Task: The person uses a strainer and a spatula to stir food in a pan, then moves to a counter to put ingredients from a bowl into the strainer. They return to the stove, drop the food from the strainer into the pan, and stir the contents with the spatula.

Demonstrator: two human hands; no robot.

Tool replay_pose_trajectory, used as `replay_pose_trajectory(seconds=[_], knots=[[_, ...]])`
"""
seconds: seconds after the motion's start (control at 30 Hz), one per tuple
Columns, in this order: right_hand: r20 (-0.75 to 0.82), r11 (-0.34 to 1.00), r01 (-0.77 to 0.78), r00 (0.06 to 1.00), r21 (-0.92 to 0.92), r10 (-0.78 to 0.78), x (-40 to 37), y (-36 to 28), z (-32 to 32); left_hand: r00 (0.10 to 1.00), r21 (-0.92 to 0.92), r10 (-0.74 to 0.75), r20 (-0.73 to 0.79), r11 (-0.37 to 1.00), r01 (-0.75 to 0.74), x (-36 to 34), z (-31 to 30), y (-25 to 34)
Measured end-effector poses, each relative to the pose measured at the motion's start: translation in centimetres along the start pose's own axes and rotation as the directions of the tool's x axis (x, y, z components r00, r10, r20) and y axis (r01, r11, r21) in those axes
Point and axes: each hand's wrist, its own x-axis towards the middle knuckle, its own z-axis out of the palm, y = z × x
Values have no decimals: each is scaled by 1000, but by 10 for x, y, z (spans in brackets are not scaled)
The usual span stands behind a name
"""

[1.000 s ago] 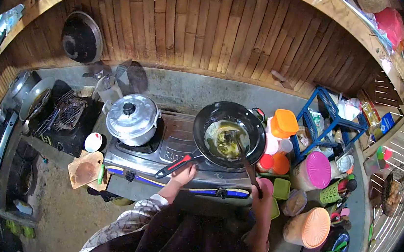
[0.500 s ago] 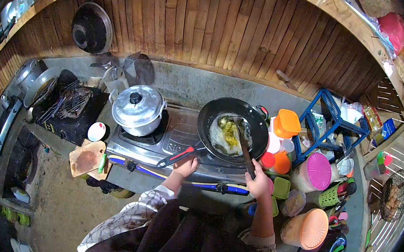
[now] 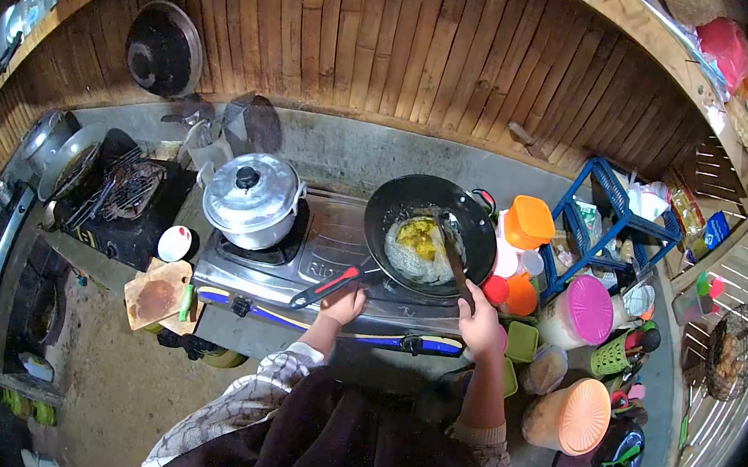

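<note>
A black wok [image 3: 474, 235] sits on the right burner of the stove, with pale foamy liquid and a yellow food mass [image 3: 419, 237] in it. My left hand [image 3: 344, 306] is closed at the wok's black and red handle [image 3: 318, 291], mostly below it; the fingertips are hidden. In my right hand [image 3: 479, 325] is a dark spatula [image 3: 455, 265], slanting over the near right rim. Its lower end reaches into the wok beside the yellow food.
A lidded aluminium pot [image 3: 253, 198] stands on the left burner of the stove [image 3: 334, 270]. Plastic containers, an orange one [image 3: 530, 223] among them, and a blue rack [image 3: 610, 204] crowd the right side. A cutting board [image 3: 153, 297] with a green-handled knife [image 3: 186, 302] lies left.
My right hand and the spatula have shifted slightly, up and away from me. The yellow food has moved a little within the wok and looks more gathered. My left hand stays at the handle.
</note>
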Motion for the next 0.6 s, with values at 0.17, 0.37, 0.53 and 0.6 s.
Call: replay_pose_trajectory(seconds=[0.17, 0.37, 0.53, 0.6], knots=[[52, 999, -45, 998, 17, 44, -8, -10, -10, 994, -9, -56, 91, 998, 57, 1, -4, 2], [8, 990, 0, 1000, -143, 1, -30, 8, -22, 999, -2, -25, -41, 1000, 25, -1, 4, -1], [68, 997, -38, 997, -69, 42, -56, 5, -50, 999, -24, -34, 9, 999, 34, -1, 12, -4], [26, 996, 58, 998, -66, -56, -68, -6, -62, 996, 15, 9, -84, 1000, -8, 0, 17, -8]])
